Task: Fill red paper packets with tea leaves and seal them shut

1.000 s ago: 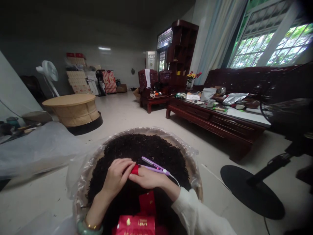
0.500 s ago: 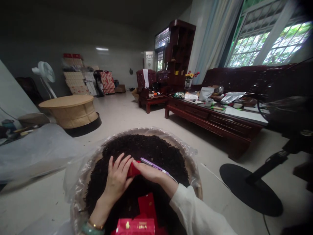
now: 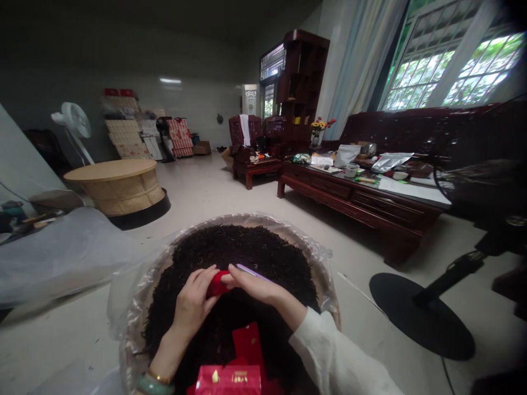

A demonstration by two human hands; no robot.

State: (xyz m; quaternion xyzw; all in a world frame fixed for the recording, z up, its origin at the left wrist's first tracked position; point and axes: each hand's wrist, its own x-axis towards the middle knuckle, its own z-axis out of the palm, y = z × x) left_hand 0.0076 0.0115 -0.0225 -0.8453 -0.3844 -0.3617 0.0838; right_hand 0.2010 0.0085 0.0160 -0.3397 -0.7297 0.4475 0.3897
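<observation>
A wide round basket (image 3: 321, 285) lined with clear plastic is heaped with dark dried leaves (image 3: 239, 252). Over it, my left hand (image 3: 191, 302) is closed on a small red packet (image 3: 217, 285). My right hand (image 3: 257, 286) pinches the same packet from the right and also grips a purple clamp-like tool (image 3: 252, 271), mostly hidden under its fingers. Red packets (image 3: 230, 378) lie on the leaves close to me.
A dark wooden coffee table (image 3: 362, 203) cluttered with bags and cups stands to the right, a sofa (image 3: 411, 131) behind it. A black fan base (image 3: 420, 318) sits on the floor at right. A round wooden drum (image 3: 117, 186) and a white fan (image 3: 74, 123) are at left.
The purple tool has closed and tipped down under my right hand. My left fingers opened briefly, then curled back round the red packet. The view shifted slightly.
</observation>
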